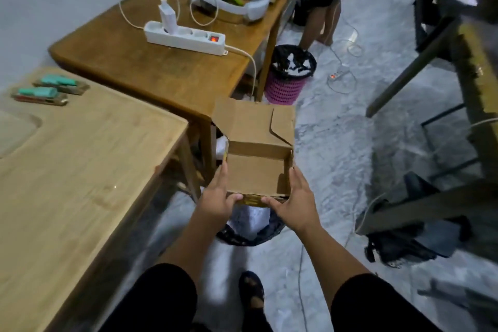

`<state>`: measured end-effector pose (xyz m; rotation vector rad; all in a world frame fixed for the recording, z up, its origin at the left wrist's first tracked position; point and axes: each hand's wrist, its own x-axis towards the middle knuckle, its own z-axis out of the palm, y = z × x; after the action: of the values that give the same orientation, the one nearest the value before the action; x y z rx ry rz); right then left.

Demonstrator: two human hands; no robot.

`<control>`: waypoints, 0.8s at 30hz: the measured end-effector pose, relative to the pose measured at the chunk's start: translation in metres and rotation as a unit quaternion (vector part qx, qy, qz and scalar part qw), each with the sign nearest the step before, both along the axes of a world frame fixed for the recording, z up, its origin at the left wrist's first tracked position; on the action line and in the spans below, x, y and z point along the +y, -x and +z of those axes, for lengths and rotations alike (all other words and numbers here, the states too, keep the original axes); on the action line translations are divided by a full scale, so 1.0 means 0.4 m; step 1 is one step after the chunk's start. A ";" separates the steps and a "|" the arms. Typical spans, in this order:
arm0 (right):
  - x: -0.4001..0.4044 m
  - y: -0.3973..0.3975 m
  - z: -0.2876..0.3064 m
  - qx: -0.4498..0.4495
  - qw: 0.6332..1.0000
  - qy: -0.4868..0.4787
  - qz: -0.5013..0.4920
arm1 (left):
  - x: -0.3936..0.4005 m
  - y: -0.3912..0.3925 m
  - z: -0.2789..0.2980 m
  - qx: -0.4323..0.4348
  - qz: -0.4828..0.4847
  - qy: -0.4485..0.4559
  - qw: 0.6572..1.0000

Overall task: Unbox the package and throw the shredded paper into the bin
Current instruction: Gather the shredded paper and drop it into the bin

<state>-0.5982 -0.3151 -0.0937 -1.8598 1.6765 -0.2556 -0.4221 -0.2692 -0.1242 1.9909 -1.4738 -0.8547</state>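
Box (257, 167) looking empty, you're pinching its near corners with left hand (217, 201) and right hand (295, 201), so it's risking slipping into the bin (244, 238) at 6 o'clock.

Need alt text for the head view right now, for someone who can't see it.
Both hands, left hand and right hand, hold an open, empty-looking cardboard box above a dark bin on the floor. Wooden tables stand left.

Open floor (336, 143) right of box (258, 170); tables (94, 170) crowding left.
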 end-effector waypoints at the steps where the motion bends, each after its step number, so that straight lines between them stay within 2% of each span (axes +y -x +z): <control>1: -0.002 0.015 -0.030 0.006 1.000 -0.015 0.000 | -0.007 0.013 -0.033 0.002 -0.006 -0.013 1.000; 5: -0.034 0.054 -0.157 0.012 0.998 -0.063 0.012 | -0.045 0.049 -0.169 0.013 -0.031 -0.075 0.997; 7: -0.062 0.061 -0.215 0.015 0.994 -0.098 0.056 | -0.060 0.059 -0.238 -0.015 -0.032 -0.095 0.995; 10: -0.109 0.056 -0.290 0.087 0.979 -0.118 0.140 | -0.087 0.071 -0.312 -0.062 -0.022 -0.129 0.989; 12: -0.135 0.049 -0.322 0.139 0.969 -0.132 0.155 | -0.106 0.076 -0.332 -0.067 0.001 -0.128 0.989; 16: -0.171 0.036 -0.314 0.200 0.949 -0.155 0.190 | -0.134 0.089 -0.301 -0.135 0.022 -0.175 0.975; 18: -0.192 0.022 -0.285 0.205 0.944 -0.166 0.201 | -0.148 0.089 -0.257 -0.194 -0.004 -0.206 0.959; 20: -0.217 0.001 -0.243 0.210 0.939 -0.169 0.212 | -0.164 0.086 -0.209 -0.260 -0.035 -0.191 0.946; 22: -0.243 -0.026 -0.187 0.211 0.937 -0.161 0.228 | -0.181 0.076 -0.139 -0.276 -0.039 -0.183 0.943; 24: -0.267 -0.056 -0.117 0.203 0.939 -0.136 0.243 | -0.197 0.047 -0.072 -0.268 0.003 -0.180 0.946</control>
<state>-0.5756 -0.4221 -0.1405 -2.1241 1.3409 0.5721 -0.4407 -0.3480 -0.1529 2.6551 -1.6830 -0.6363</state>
